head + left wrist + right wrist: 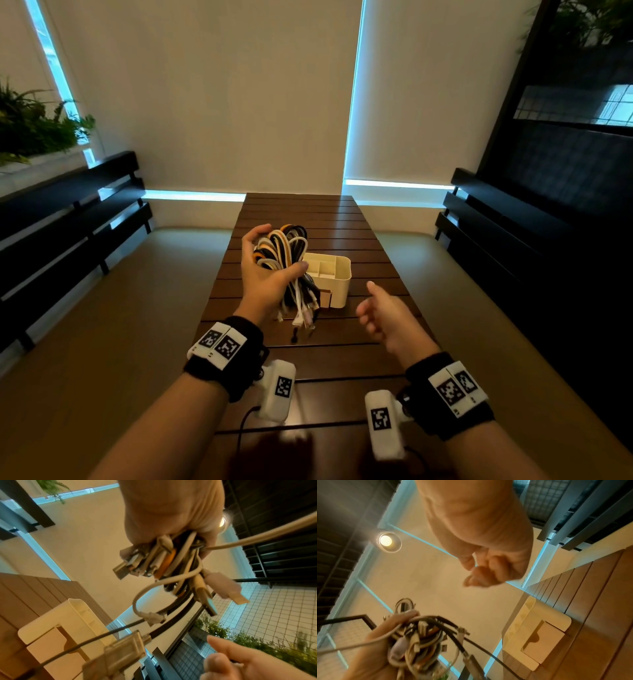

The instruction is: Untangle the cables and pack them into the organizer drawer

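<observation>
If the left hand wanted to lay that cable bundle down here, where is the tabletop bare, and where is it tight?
Bare slats lie behind the organizer toward the table's far edge, and near the wrists. It is tight in front of the organizer, where the cable bundle gripped by the left hand dangles connectors beside the right hand.

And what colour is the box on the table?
The organizer box is cream, with a tan drawer front; the head view shows it best.

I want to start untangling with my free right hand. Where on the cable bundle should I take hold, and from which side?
Probably pinch one dangling plug below the left hand, coming from the right: the ends hang free there, while the loops above look bunched tight in the cable bundle.
</observation>
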Available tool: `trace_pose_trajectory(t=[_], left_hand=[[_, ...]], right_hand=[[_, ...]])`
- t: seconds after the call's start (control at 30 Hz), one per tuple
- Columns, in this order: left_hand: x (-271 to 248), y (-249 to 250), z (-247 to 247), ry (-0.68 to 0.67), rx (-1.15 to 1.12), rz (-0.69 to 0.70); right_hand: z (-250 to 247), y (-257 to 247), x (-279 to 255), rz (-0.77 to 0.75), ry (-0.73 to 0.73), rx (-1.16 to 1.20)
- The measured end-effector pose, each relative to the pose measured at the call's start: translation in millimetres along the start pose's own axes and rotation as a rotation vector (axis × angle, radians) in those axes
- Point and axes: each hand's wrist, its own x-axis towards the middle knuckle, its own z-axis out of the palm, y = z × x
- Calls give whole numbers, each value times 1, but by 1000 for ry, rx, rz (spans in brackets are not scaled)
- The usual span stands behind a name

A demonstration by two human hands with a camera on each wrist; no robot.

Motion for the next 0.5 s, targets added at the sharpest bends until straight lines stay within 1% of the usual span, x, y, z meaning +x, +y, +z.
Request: trace_pose_trajectory(t=[0.07, 0.1, 0.13, 0.17, 0.2, 0.27, 0.33, 0.37, 0.4, 0.5], left_hand=[[-2, -2, 3, -42, 25, 23], [-4, -3, 5, -56, 24, 17], [-6, -5, 9, -62, 12, 0], [-9, -8, 12, -63, -12, -30], [-12, -11, 13, -52, -46, -79], [-18, -21, 13, -27, -141, -208], [-23, -29, 6, -45, -253, -352], [-25, -30, 4, -80, -292, -441], [-28, -29, 2, -115, -321, -497], [-35, -31, -1, -124, -318, -483]], right_hand=[[13, 3, -6, 111, -239, -37], [21, 7, -5, 166, -337, -5], [30, 9, -4, 207, -401, 67], [38, 12, -1, 232, -430, 150], [45, 13, 2, 233, -425, 261], [52, 14, 7, 231, -295, 416], [49, 11, 11, 239, -192, 501], [45, 6, 8, 238, -168, 504], [40, 3, 9, 225, -153, 492], [27, -6, 6, 147, -130, 521]])
